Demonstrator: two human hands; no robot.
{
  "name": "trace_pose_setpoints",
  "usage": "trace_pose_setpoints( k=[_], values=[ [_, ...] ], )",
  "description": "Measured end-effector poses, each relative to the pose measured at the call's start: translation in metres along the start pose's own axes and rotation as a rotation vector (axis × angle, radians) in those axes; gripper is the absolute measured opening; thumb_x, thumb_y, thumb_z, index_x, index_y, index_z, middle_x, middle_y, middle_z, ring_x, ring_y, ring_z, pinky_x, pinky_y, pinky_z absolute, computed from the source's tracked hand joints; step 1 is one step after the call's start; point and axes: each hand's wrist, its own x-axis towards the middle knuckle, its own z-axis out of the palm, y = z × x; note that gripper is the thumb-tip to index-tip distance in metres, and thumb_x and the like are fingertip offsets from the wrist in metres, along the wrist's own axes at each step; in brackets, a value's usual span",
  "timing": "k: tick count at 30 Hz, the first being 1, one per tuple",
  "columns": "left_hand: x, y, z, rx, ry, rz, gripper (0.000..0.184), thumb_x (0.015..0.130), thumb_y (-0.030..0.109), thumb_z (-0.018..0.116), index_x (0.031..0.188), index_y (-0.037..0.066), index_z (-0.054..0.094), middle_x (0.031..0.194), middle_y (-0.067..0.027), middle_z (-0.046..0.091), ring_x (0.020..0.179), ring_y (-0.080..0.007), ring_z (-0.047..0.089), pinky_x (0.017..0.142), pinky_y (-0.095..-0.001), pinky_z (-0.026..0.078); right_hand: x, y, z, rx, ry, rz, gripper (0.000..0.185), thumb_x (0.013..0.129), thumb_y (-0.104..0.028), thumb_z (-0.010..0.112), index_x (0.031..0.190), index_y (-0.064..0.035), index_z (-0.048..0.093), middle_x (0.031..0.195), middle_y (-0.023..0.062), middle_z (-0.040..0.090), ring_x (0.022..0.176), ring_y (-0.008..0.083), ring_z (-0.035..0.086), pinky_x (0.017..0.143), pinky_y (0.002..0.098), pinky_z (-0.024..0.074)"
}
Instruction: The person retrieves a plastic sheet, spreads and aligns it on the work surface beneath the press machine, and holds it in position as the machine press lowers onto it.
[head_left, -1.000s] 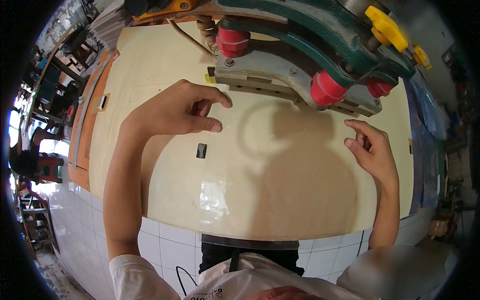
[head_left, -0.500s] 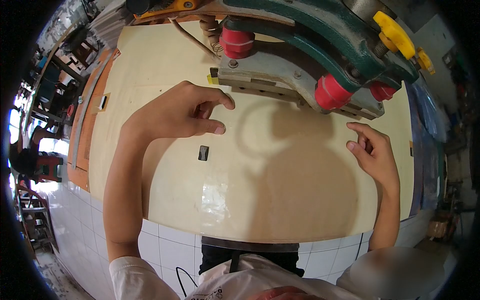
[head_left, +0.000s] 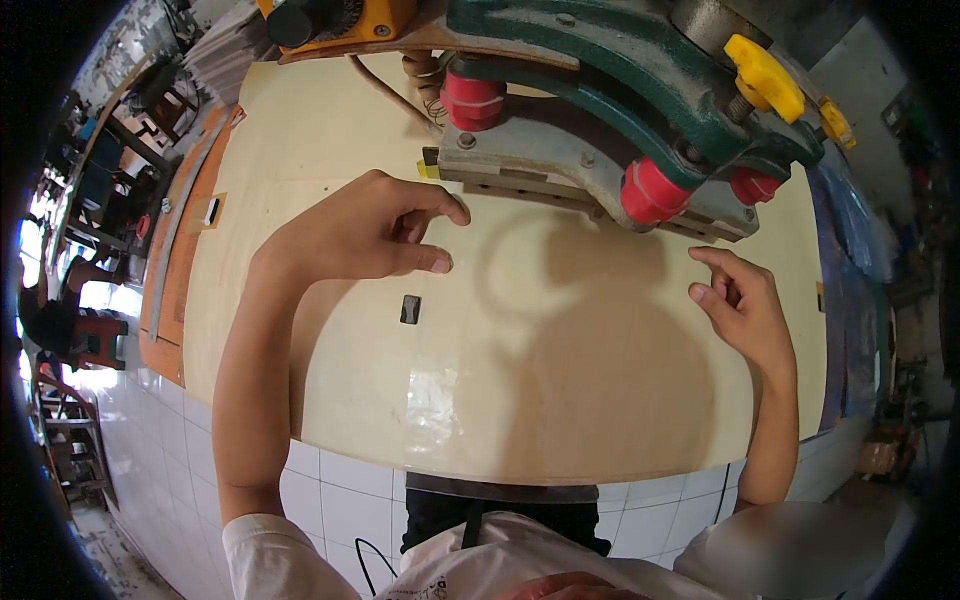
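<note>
My left hand [head_left: 395, 228] hovers over the cream-coloured table surface [head_left: 350, 380], thumb and index finger apart with nothing between them. Just in front of it lies a small dark rectangular piece [head_left: 410, 309]. On the right, my right hand [head_left: 738, 292] has its thumb and index finger apart and holds nothing; its other fingers are curled. Beyond and between both hands hangs a green machine arm [head_left: 610, 110] with red mounts [head_left: 655, 192] and a grey metal plate [head_left: 530, 150] with a straight bar beneath it. Neither hand touches the machine.
Yellow knobs [head_left: 765, 80] stick out from the machine at the upper right. An orange device [head_left: 370, 22] stands at the top. A cable [head_left: 390, 92] runs down behind my left hand. At the left edge lies a metal strip [head_left: 183, 220]; a red stool [head_left: 100, 340] stands beyond.
The view has shifted slightly, so the machine and orange device appear a little displaced. Both hands keep nearly the same pose and place.
</note>
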Motion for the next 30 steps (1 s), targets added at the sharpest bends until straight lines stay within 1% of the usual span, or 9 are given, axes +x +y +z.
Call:
trace_pose_setpoints(
  k=[2,5,21,30],
  values=[
    [0.0,-0.0028,0.0011,-0.01,0.018,0.043,0.043,0.087,0.02,0.087,0.125,0.005,0.072,0.065,-0.001,0.054,0.059,-0.0113,0.054,0.057,-0.0316,0.044,-0.0004,0.0002,0.0,-0.006,-0.003,0.006,0.038,0.088,-0.008,0.081,0.125,-0.0023,0.074,0.067,0.0014,0.047,0.062,0.0112,0.045,0.06,0.0289,0.042],
    [0.0001,-0.0012,-0.0006,-0.01,0.006,0.01,0.043,0.087,0.02,0.088,0.125,0.005,0.072,0.066,-0.0013,0.055,0.06,-0.0115,0.055,0.058,-0.0318,0.044,-0.0002,0.001,-0.0001,-0.01,-0.004,0.011,0.038,0.088,-0.008,0.081,0.125,-0.0021,0.074,0.067,0.0014,0.047,0.062,0.0114,0.045,0.06,0.029,0.0426],
    [0.0007,-0.0016,-0.0002,0.007,0.007,0.027,0.043,0.087,0.023,0.087,0.124,0.006,0.073,0.066,-0.0014,0.056,0.061,-0.0116,0.056,0.058,-0.0319,0.045,0.0001,-0.0024,-0.0018,-0.027,-0.019,0.012,0.039,0.089,-0.01,0.081,0.125,-0.0012,0.073,0.067,0.0029,0.049,0.062,0.0135,0.047,0.062,0.0308,0.0436],
    [-0.0005,-0.0011,-0.0008,0.004,0.017,0.029,0.041,0.089,0.023,0.086,0.123,0.005,0.073,0.066,-0.0012,0.056,0.06,-0.0111,0.055,0.057,-0.0316,0.044,0.0006,-0.0065,-0.0029,-0.035,-0.027,0.046,0.04,0.088,-0.008,0.081,0.128,-0.0027,0.073,0.067,0.003,0.049,0.063,0.0127,0.047,0.062,0.03,0.0443]
  ],
)
